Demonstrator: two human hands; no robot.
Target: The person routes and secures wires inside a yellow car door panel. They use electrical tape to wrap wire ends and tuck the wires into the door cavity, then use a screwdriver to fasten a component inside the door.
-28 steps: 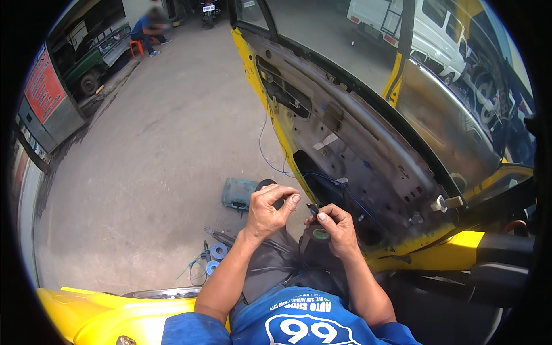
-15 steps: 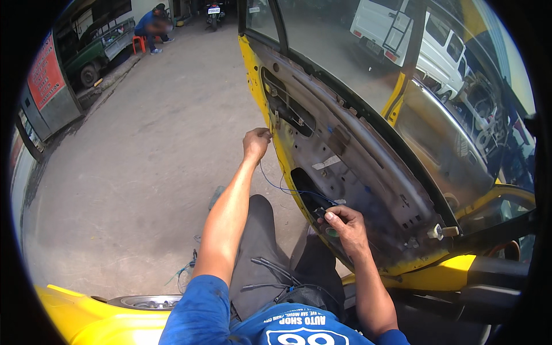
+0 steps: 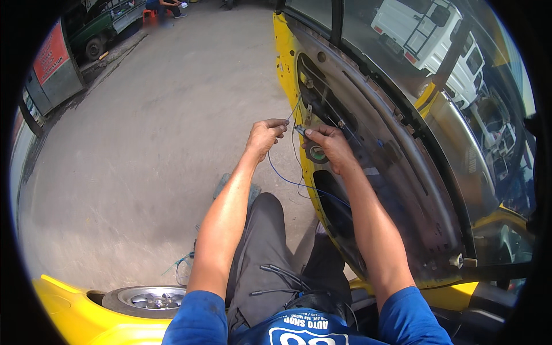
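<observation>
Your left hand [image 3: 263, 135] is raised in front of you with its fingertips pinched together on a thin blue wire [image 3: 287, 179], so that grip is closed on the wire; the strand drops from your fingers, sags in a loose curve below both wrists and runs off to the right toward the lower part of the door. Your right hand [image 3: 329, 145] sits just beside it, thumb and forefinger pressed together on a small dark connector end [image 3: 299, 130] held between the two hands; that grip is closed too, though the piece is too small to tell its exact shape. Both hands work right against the stripped inner face of an open yellow car door [image 3: 286, 69], whose bare metal panel [image 3: 402, 172] is dull grey-brown, dusty and pierced with oblong cut-outs and round holes. A round green-centred fitting [image 3: 317, 153] sits in the panel just under your right hand. Thin rods and cables run slantwise across the metal, and a curved black rubber seal edges the window frame above. Beyond the glass stands a white truck [image 3: 417, 29]. Under your arms your legs are in dark grey trousers [image 3: 259, 253], with loose black wires lying across your lap. The floor is rough, pale concrete [image 3: 144, 144], mottled with stains. At the lower left a smooth, glossy yellow fender curves over a silver alloy wheel [image 3: 150, 299], and a small tangle of blue-green wire [image 3: 183, 263] lies on the concrete near it.
</observation>
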